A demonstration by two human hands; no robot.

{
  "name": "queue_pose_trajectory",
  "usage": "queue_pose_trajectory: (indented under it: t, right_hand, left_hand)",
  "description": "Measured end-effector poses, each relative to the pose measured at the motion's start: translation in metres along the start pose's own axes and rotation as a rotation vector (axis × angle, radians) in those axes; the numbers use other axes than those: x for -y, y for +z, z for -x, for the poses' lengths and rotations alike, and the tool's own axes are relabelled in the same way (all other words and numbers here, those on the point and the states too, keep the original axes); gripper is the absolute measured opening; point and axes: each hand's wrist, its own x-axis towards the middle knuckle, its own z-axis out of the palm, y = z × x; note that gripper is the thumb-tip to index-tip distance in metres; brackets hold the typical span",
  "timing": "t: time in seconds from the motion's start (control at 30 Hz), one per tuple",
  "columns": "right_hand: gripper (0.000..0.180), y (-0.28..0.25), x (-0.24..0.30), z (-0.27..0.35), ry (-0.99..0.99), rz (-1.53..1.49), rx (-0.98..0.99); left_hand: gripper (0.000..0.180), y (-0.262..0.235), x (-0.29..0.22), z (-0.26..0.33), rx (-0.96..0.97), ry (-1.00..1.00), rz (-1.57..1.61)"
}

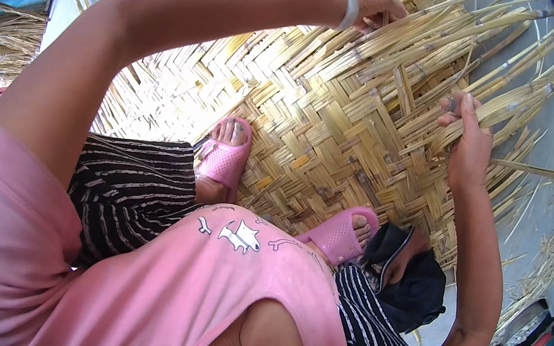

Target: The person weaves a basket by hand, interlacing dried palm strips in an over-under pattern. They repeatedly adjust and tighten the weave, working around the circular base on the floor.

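A large woven mat (319,126) of flat, pale yellow split reeds lies under me in a zigzag pattern. Long unwoven reed strips (444,44) fan out from its far right edge. My left hand (372,2), with a pale bangle at the wrist, reaches to the far edge; its fingers are bent closed around a reed strip. At the right edge, my right hand (471,151) has its thumb raised and its fingers curled around reed strips. A ring shows on one finger. The left fingertips are partly hidden among the reeds.
My feet, in pink sandals (229,159), rest on the mat. A black cloth item (410,284) lies beside the right sandal. A bundle of dry straw (4,46) is at the far left. Loose straw scraps (539,270) and clutter lie on the grey floor at right.
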Motion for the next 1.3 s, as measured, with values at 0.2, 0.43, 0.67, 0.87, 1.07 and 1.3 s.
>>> queue_pose_trajectory:
  t: [0.2, 0.43, 0.67, 0.87, 1.07, 1.3]
  right_hand:
    - [0.028, -0.003, -0.004, -0.003, 0.028, -0.007, -0.019]
    - [0.025, -0.003, -0.004, -0.003, 0.032, -0.019, -0.033]
    - [0.024, 0.002, -0.003, -0.005, 0.014, -0.018, -0.017]
    - [0.025, 0.001, -0.004, -0.002, 0.002, -0.035, -0.021]
    - [0.026, 0.003, 0.001, 0.000, 0.017, -0.021, -0.025]
    - [0.027, 0.002, -0.002, -0.001, 0.002, -0.037, -0.013]
  left_hand:
    - [0.007, -0.029, -0.002, 0.009, 0.324, -0.075, 0.300]
    - [0.019, -0.040, 0.033, 0.039, -0.120, -0.182, 0.011]
    - [0.014, -0.050, 0.012, 0.003, 0.033, 1.081, -1.467]
    - [0.022, -0.029, -0.029, 0.015, 0.189, 0.393, -1.575]
    - [0.033, -0.046, -0.031, 0.012, 0.287, 0.337, -1.459]
    - [0.041, -0.044, -0.038, 0.016, 0.410, 0.256, -1.587]
